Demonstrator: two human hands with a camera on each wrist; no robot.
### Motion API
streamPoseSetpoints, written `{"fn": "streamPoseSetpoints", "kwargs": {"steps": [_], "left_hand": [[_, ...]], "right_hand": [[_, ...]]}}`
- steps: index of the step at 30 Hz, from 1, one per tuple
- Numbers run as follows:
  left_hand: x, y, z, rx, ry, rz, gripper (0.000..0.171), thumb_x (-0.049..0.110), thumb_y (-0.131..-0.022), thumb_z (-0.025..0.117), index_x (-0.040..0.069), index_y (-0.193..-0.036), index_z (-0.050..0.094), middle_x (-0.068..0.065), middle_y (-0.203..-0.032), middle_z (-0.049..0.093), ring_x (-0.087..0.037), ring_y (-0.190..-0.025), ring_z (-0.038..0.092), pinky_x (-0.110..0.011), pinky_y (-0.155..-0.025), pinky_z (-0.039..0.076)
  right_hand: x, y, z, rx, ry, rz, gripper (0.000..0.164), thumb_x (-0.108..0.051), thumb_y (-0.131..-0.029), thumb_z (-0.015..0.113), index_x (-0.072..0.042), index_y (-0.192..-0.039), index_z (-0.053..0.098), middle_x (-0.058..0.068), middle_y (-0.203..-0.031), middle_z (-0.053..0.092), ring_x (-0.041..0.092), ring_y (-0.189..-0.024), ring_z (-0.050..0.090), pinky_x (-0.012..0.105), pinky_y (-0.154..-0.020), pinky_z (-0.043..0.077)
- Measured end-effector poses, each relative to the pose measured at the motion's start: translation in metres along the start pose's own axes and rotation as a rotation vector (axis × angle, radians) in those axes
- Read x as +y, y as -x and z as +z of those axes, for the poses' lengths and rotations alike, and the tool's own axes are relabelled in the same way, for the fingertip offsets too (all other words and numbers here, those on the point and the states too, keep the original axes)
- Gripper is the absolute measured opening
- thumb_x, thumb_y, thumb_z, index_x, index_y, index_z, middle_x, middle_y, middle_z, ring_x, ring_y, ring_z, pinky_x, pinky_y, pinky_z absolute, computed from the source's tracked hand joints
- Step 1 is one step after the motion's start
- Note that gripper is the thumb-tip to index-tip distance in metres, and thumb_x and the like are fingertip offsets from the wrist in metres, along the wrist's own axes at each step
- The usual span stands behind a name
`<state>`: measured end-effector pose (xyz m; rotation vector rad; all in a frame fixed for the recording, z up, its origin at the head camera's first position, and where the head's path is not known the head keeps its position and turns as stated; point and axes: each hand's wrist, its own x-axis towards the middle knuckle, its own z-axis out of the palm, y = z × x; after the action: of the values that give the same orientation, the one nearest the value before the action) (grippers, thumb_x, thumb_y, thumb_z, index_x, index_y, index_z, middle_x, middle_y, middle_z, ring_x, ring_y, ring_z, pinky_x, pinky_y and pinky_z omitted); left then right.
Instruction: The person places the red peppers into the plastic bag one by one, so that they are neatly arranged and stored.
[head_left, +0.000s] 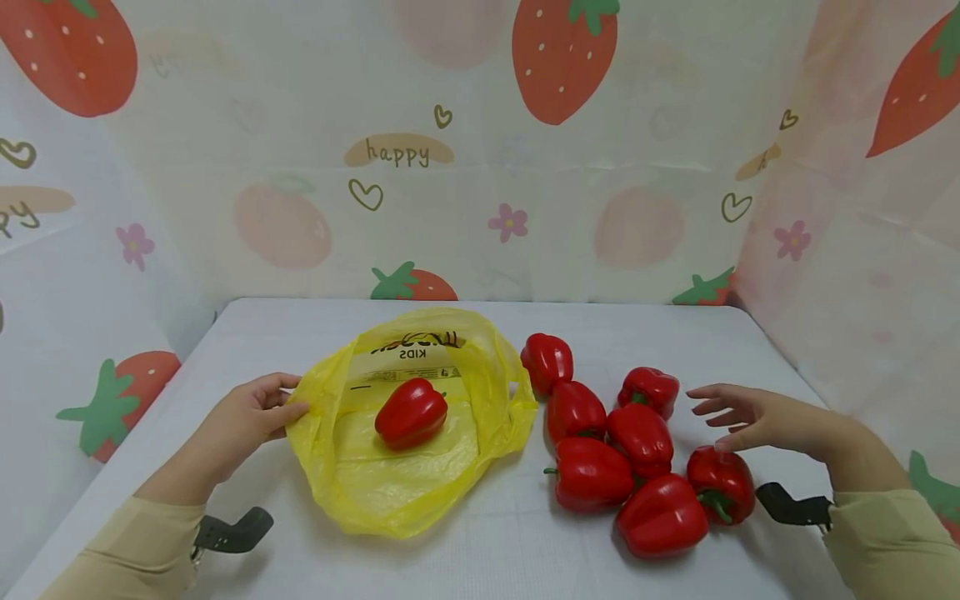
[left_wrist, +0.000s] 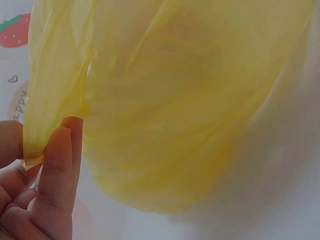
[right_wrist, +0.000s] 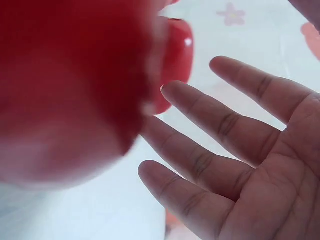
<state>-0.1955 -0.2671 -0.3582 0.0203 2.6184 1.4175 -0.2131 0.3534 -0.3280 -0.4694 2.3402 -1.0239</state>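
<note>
- The yellow bag [head_left: 315, 442] lies on the white bench [head_left: 495, 550], its mouth spread wide, with one red pepper [head_left: 411, 414] lying inside on the film.
- Left hand [head_left: 246, 421]: at the bag's left rim, its grip narrow, pinching a fold of film between thumb and fingers.
- Right hand [head_left: 780, 421]: well apart from the bag, to its right; its grip is wide, fingers spread and holding nothing. It hangs over the rightmost pepper [head_left: 721, 485]; whether the thumb touches that pepper, I cannot tell.
- Six other peppers [head_left: 640, 439] sit in a cluster between the bag and that one, the farthest-back of them just beside the bag's right rim.
- The step in hand looks like taking hold of the rightmost pepper while the left hand steadies the bag.
- To do it well, bring the right palm down over the pepper's body and curl the fingers round its sides; the glossy skin could slip under fingertips alone.
- Lift clear of the cluster before turning towards the bag, since a low path might roll its neighbours.
- A light, steady pinch should suit the rim: the film looks thin, and a hard tug could tear it or narrow the mouth.
</note>
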Motion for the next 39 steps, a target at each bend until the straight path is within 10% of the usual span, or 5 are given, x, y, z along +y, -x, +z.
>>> {"fn": "streamPoseSetpoints", "kwargs": {"steps": [39], "left_hand": [[0.0, -0.003, 0.004, 0.005, -0.012, -0.014, 0.051, 0.037, -0.086, 0.061, 0.006, -0.125, 0.049, -0.012, -0.097, 0.055, -0.02, -0.085, 0.058, -0.029, -0.079, 0.053]], "right_hand": [[0.03, 0.007, 0.015, -0.145, -0.13, 0.105, 0.073, -0.015, -0.077, 0.069, -0.007, -0.138, 0.032, 0.019, -0.128, 0.041, 0.028, -0.111, 0.042, 0.045, -0.08, 0.051]]}}
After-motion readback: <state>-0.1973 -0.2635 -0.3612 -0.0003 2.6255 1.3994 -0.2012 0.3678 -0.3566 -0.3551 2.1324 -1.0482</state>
